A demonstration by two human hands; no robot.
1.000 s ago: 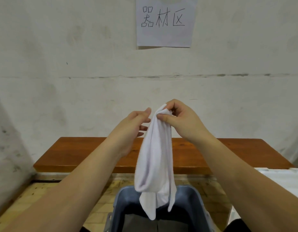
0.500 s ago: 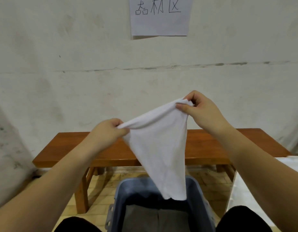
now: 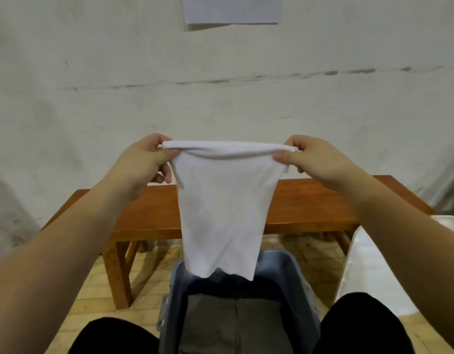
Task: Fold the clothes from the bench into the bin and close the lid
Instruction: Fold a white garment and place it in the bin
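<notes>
A white garment (image 3: 222, 205) hangs stretched between both hands, above the bin. My left hand (image 3: 144, 162) pinches its top left corner and my right hand (image 3: 315, 159) pinches its top right corner, so the top edge runs level. Its lower hem dangles just over the open blue-grey bin (image 3: 301, 282) between my knees. A folded grey cloth (image 3: 233, 325) lies inside the bin. The wooden bench (image 3: 307, 200) stands behind, against the wall, with nothing visible on the parts I see.
A white plastic lid or container (image 3: 368, 272) sits to the right of the bin. A paper sheet (image 3: 232, 8) hangs on the white wall. The floor (image 3: 93, 297) is tiled in yellow. My dark trouser knees (image 3: 361, 325) flank the bin.
My hands have moved apart and levelled out, spreading the garment from a bunched strip into a flat sheet with a straight top edge. The view has tilted down.
</notes>
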